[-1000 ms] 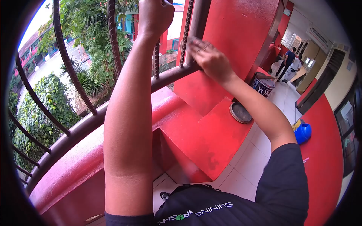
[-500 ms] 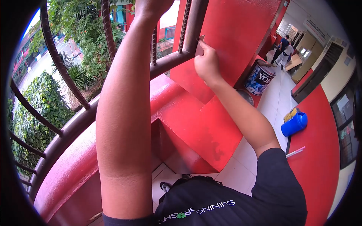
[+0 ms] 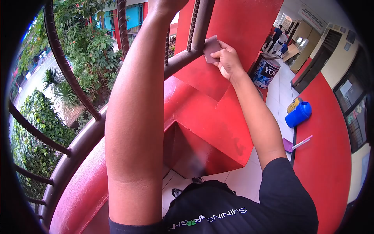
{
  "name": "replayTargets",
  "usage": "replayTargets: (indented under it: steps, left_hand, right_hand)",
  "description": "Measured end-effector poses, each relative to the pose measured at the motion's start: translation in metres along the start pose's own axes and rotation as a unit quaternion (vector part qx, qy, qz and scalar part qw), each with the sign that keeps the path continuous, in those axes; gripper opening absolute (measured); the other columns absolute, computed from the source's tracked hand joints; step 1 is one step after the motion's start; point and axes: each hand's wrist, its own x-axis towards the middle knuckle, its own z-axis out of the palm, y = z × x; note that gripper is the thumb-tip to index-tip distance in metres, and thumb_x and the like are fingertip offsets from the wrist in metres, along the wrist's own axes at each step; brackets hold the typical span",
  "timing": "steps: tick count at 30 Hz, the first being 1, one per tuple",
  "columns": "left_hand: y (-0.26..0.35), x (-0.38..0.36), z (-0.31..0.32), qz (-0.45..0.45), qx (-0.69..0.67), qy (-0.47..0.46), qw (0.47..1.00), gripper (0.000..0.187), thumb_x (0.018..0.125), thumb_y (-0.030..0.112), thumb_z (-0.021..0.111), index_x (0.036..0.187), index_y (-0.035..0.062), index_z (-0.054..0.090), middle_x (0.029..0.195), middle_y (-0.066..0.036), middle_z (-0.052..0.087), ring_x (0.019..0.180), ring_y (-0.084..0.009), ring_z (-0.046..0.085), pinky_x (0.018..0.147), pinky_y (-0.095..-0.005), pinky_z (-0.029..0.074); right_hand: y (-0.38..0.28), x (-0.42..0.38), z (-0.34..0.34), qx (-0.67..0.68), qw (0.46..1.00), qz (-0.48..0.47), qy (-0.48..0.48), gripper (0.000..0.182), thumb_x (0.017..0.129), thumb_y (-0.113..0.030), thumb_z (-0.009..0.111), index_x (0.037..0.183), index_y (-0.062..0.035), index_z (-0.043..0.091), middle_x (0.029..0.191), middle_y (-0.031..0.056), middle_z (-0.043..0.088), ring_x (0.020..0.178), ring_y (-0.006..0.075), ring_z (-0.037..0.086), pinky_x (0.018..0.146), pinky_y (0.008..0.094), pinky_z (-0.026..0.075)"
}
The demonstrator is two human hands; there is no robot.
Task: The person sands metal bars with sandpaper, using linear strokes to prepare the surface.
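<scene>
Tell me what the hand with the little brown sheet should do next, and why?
I'd say the right hand should press the brown sheet flat against the dark metal railing. The sheet is pinched with the thumb on its face, right by the railing's corner in this view, so it seems a tiny move. Whether they touch, I can't tell.

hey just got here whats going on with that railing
Someone in a black T-shirt is at the brown metal railing. Their right hand holds a small brownish sheet right by the railing's lower corner; whether it touches is unclear. The left arm is raised, its hand mostly cut off by the top edge. A labelled bucket stands beyond the right hand.
</scene>
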Motion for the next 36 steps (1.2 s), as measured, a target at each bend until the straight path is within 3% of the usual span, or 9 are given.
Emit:
replayTargets:
  steps: [9,15,19,20,22,26,29,30,36]
  left_hand:
    - [-0.004,0.001,0.003,0.022,-0.023,0.011,0.999,0.011,0.087,-0.006,0.05,0.095,-0.0058,0.058,0.081,-0.032,0.064,0.081,-0.0518,0.065,0.069,-0.0517,0.051]
    - [0.0,0.001,-0.001,0.02,-0.029,0.002,0.999,0.01,0.087,-0.006,0.05,0.093,-0.0058,0.058,0.081,-0.032,0.064,0.081,-0.0514,0.065,0.07,-0.0515,0.051]
    - [0.002,0.001,-0.002,-0.009,-0.038,-0.008,0.999,0.011,0.087,-0.005,0.05,0.094,-0.0063,0.058,0.081,-0.032,0.063,0.081,-0.0512,0.065,0.07,-0.0514,0.051]
    - [0.0,0.0,0.0,-0.002,-0.023,0.001,1.0,0.011,0.088,-0.005,0.05,0.094,-0.0064,0.058,0.08,-0.032,0.063,0.08,-0.0511,0.065,0.069,-0.0512,0.05]
    - [-0.002,0.0,0.001,0.014,-0.02,0.017,1.0,0.01,0.089,-0.005,0.048,0.093,-0.0058,0.057,0.078,-0.03,0.062,0.075,-0.0486,0.063,0.068,-0.0501,0.049]
    - [0.008,0.001,-0.003,-0.02,-0.033,-0.011,0.999,0.007,0.09,-0.004,0.046,0.09,-0.004,0.054,0.074,-0.025,0.059,0.069,-0.041,0.058,0.066,-0.0476,0.045]
    - [0.008,0.0,-0.003,-0.018,-0.018,-0.01,1.0,0.007,0.09,-0.004,0.045,0.091,-0.0042,0.052,0.075,-0.025,0.059,0.07,-0.04,0.058,0.066,-0.0476,0.045]
    - [0.007,0.0,-0.004,-0.015,-0.024,-0.011,1.0,0.007,0.09,-0.004,0.045,0.092,-0.0045,0.052,0.076,-0.025,0.059,0.071,-0.0404,0.058,0.066,-0.0478,0.045]
    - [-0.003,0.0,0.002,0.02,-0.04,0.009,0.999,0.017,0.087,-0.005,0.047,0.098,-0.0072,0.059,0.082,-0.032,0.063,0.081,-0.05,0.064,0.073,-0.0508,0.051]
  right_hand:
    - [0.008,-0.004,0.013,-0.107,0.988,-0.095,0.052,0.042,0.087,0.011,0.057,0.128,0.0027,0.06,0.113,0.0136,0.069,0.102,0.0226,0.07,0.089,0.0372,0.06]
    - [0.037,0.011,0.014,-0.393,0.899,-0.189,-0.028,0.019,0.095,0.0,0.064,0.112,-0.002,0.056,0.091,0.0055,0.063,0.076,0.0118,0.062,0.067,0.0307,0.052]
    - [0.032,0.013,0.013,-0.361,0.911,-0.195,-0.038,0.012,0.1,-0.009,0.067,0.1,-0.0027,0.057,0.074,0.0015,0.057,0.067,0.0111,0.058,0.062,0.032,0.047]
    - [0.033,0.01,0.014,-0.363,0.911,-0.195,-0.034,0.012,0.1,-0.009,0.067,0.1,-0.0027,0.057,0.074,0.0015,0.057,0.067,0.0111,0.058,0.062,0.032,0.047]
    - [0.033,0.006,0.019,-0.362,0.911,-0.196,0.0,0.022,0.093,-0.015,0.076,0.098,-0.0003,0.061,0.093,0.0163,0.068,0.091,0.0328,0.07,0.083,0.0444,0.052]
    - [0.024,0.002,0.023,-0.455,0.771,-0.438,0.086,0.02,0.083,-0.016,0.085,0.088,-0.0038,0.071,0.099,0.0125,0.065,0.11,0.0348,0.061,0.086,0.0449,0.057]
    - [0.032,0.002,0.026,-0.399,0.832,-0.37,0.111,0.021,0.082,-0.018,0.086,0.087,-0.0043,0.071,0.101,0.0126,0.063,0.109,0.0344,0.06,0.087,0.0445,0.057]
    - [0.03,0.004,0.025,-0.437,0.787,-0.424,0.1,0.019,0.082,-0.018,0.085,0.088,-0.0051,0.072,0.102,0.0127,0.061,0.107,0.0332,0.061,0.085,0.043,0.057]
    - [0.019,0.018,0.014,-0.395,0.808,-0.421,0.112,0.014,0.084,-0.012,0.083,0.094,-0.0039,0.075,0.095,0.0109,0.062,0.097,0.0297,0.065,0.079,0.0426,0.057]
